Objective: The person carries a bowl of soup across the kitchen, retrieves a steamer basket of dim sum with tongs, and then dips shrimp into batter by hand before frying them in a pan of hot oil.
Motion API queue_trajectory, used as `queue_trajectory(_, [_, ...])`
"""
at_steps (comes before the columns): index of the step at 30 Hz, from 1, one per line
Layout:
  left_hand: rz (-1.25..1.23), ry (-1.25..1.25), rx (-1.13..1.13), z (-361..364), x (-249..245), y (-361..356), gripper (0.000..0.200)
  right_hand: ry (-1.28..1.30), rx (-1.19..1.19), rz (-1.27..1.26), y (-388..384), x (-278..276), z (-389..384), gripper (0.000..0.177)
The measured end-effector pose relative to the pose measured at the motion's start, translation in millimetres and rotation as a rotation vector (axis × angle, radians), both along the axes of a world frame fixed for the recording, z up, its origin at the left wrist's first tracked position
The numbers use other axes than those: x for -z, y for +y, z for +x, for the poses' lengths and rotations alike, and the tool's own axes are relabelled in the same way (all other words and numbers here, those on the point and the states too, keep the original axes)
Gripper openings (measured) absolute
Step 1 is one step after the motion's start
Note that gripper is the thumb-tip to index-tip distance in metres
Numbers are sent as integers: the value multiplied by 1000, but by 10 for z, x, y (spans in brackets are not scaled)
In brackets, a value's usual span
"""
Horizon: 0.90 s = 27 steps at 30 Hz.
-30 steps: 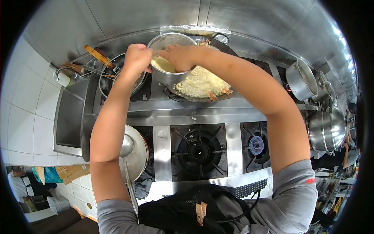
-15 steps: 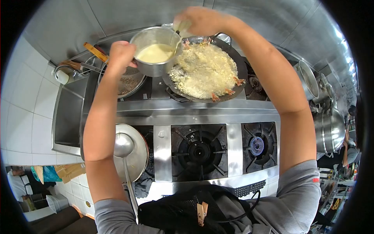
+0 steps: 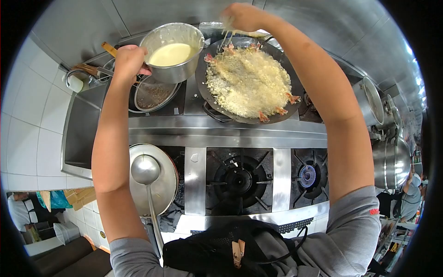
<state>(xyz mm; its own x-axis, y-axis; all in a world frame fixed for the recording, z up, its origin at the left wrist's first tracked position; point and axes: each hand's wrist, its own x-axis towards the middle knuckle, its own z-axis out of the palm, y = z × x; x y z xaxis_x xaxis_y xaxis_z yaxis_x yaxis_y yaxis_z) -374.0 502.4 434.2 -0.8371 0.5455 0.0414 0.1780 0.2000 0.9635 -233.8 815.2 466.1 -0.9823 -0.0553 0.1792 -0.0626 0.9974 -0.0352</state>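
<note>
My left hand [image 3: 130, 62] grips the side of a metal pot [image 3: 177, 73] that holds pale yellow batter [image 3: 171, 55]. It is tilted slightly, just left of the wok [image 3: 203, 78]. Over the wok's far left rim, my right hand [image 3: 240, 18] is closed around thin sticks [image 3: 227, 39] that point down; blur hides their exact kind. Frothing oil with pale yellow batter crumbs [image 3: 249, 83] fills the wok. Reddish shrimp tails [image 3: 263, 117] poke out along its near and far edges.
Left of the wok sits a strainer [image 3: 152, 94] with brown bits. A ladle [image 3: 146, 169] rests on a round lid or pan [image 3: 159, 196]. One front burner [image 3: 306, 176] shows a blue flame beside another burner [image 3: 240, 180]. A sink [image 3: 83, 129] is at left, pots [image 3: 390, 157] at right.
The pot has moved left and slightly up, away from the wok's rim, with my left hand. My right hand has shifted right, from above the pot to above the wok.
</note>
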Motion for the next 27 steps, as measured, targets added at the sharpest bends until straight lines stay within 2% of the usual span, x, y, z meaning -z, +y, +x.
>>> queue_trajectory(5, [-19, -15, 26, 64, 35, 23, 16, 114, 78, -37, 278, -64, 192, 19])
queue_trajectory(8, [-19, -6, 25, 110, 57, 60, 16, 125, 170, 94, 449, -39, 226, 20])
queue_trajectory(10, [-29, -16, 34, 125, 58, 76, 16, -94, 179, 139, 481, -52, 289, 21])
queue_trajectory(14, [-45, -15, 38, 137, 98, 115, 15, -212, 214, 153, 445, -41, 372, 20])
queue_trajectory(17, [-72, 5, 27, 167, 124, 151, 14, -128, 238, 153, 497, -13, 374, 18])
queue_trajectory(19, [-65, -8, 32, 179, 133, 171, 14, -30, 234, -24, 423, -22, 407, 13])
queue_trajectory(23, [-61, -18, 34, 216, 140, 211, 14, -27, 181, 91, 453, 141, 368, 14])
queue_trajectory(25, [-64, -29, 27, 242, 134, 224, 14, 26, 260, 42, 488, 203, 287, 27])
queue_trajectory(27, [-67, -39, 22, 242, 134, 245, 14, 86, 267, 2, 461, 242, 262, 25])
